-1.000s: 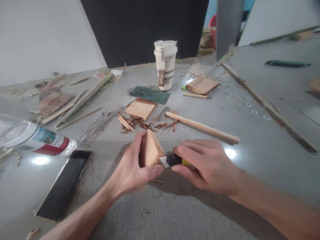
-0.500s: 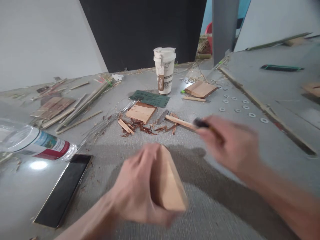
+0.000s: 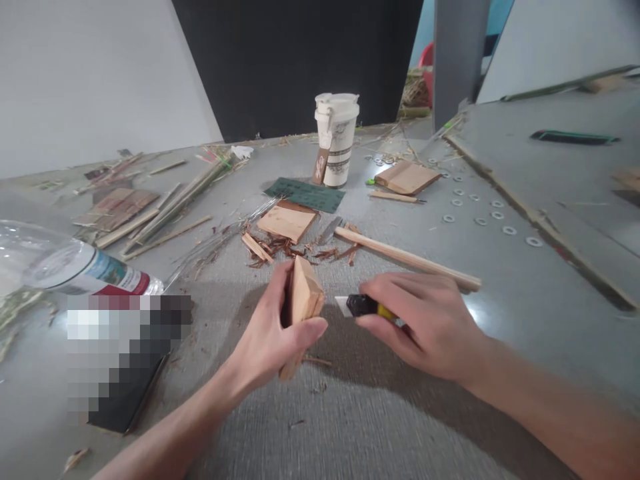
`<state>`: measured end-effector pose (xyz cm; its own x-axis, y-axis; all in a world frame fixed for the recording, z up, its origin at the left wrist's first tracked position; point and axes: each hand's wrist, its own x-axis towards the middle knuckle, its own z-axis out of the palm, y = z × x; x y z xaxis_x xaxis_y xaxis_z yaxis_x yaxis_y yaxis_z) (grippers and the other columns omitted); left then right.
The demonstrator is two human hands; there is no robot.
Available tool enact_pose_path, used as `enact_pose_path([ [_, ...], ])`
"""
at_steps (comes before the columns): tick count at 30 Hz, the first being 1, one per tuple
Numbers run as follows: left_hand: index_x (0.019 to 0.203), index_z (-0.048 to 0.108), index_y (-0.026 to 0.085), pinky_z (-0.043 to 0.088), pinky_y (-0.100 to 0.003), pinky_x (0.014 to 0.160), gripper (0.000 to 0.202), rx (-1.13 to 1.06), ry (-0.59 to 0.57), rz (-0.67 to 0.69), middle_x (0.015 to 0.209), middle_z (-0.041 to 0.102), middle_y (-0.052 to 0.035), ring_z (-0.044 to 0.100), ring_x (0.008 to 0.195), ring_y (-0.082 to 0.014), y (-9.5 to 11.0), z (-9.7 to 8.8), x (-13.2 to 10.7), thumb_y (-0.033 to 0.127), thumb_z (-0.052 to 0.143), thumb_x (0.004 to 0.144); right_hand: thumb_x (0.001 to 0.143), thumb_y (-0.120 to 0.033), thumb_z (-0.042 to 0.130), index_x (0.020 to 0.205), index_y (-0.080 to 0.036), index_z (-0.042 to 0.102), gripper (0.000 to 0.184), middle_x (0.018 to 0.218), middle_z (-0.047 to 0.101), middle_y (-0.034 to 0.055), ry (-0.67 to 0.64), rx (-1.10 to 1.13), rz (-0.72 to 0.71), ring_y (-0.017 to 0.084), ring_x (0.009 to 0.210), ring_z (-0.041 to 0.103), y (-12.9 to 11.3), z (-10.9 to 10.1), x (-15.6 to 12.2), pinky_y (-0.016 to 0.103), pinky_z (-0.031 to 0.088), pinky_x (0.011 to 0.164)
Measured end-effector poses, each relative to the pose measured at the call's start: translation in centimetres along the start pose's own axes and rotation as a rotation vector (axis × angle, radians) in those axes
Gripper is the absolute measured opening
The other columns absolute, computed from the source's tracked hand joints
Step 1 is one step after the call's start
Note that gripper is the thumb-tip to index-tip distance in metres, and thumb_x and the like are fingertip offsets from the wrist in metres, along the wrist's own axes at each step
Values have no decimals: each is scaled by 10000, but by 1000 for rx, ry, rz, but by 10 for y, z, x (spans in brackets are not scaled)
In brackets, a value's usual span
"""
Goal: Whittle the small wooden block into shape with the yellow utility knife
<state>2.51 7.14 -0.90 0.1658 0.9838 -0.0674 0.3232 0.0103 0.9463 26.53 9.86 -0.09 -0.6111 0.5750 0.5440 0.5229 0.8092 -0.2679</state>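
My left hand (image 3: 267, 337) is closed round a small flat wood block (image 3: 304, 300), held on edge over the grey table (image 3: 380, 407). My right hand (image 3: 430, 323) grips a yellow and black utility knife (image 3: 363, 305); its short blade points left and ends just right of the block, a small gap between them. Beyond the hands lie reddish wood shavings (image 3: 290, 248), a square wood piece (image 3: 286, 223) and a long wooden stick (image 3: 407, 259).
A paper cup (image 3: 336, 139) stands at the back centre beside green sandpaper (image 3: 305, 195). A plastic bottle (image 3: 70, 267) and a partly pixelated phone (image 3: 125, 393) lie left. Bamboo strips (image 3: 165, 210) lie far left, metal washers (image 3: 480, 217) and another wood piece (image 3: 407, 177) to the right.
Half a second ago my right hand had swung up and right with the knife and the block had tipped flat. Both are back together now, blade beside the block's edge.
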Motion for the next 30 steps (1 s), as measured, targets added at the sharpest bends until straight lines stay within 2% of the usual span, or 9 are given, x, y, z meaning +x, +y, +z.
enact_pose_path([
  [5, 1367, 385, 254, 435, -413, 854, 724, 17, -12, -11, 1099, 577, -45, 519, 968, -258, 0, 3, -1, 510, 627, 734, 1027, -437, 522, 881, -189, 559, 290, 704, 561, -18, -22, 8, -8, 129, 622, 467, -1, 2, 1, 299, 296, 575],
  [12, 1337, 408, 260, 451, -430, 927, 684, 7, -46, 16, 1156, 604, -46, 545, 1086, -290, 4, 5, -1, 402, 659, 717, 1040, -449, 486, 837, -191, 551, 335, 692, 541, -17, -33, 18, -33, 130, 614, 455, -6, 3, 2, 300, 296, 583],
  [20, 1338, 386, 248, 489, -430, 861, 694, 112, -29, 6, 1130, 602, -58, 562, 1023, -282, 8, 8, -3, 425, 677, 733, 1037, -463, 491, 827, -197, 560, 347, 698, 578, -7, -12, -12, -84, 139, 625, 506, -8, 1, 3, 301, 346, 602],
  [26, 1319, 381, 265, 477, -379, 738, 728, 182, 9, 21, 1044, 586, -25, 546, 887, -235, 14, 7, -4, 391, 683, 668, 1027, -465, 506, 881, -186, 590, 326, 709, 587, 6, 21, -158, -135, 156, 635, 526, -7, -6, 3, 322, 363, 598],
  [30, 1303, 389, 270, 466, -362, 700, 739, 211, 61, 52, 1039, 583, -27, 538, 867, -226, 16, 3, -5, 441, 704, 657, 1013, -472, 534, 894, -180, 601, 323, 716, 613, 18, 66, -242, -156, 160, 645, 550, -12, -11, 4, 324, 385, 601],
])
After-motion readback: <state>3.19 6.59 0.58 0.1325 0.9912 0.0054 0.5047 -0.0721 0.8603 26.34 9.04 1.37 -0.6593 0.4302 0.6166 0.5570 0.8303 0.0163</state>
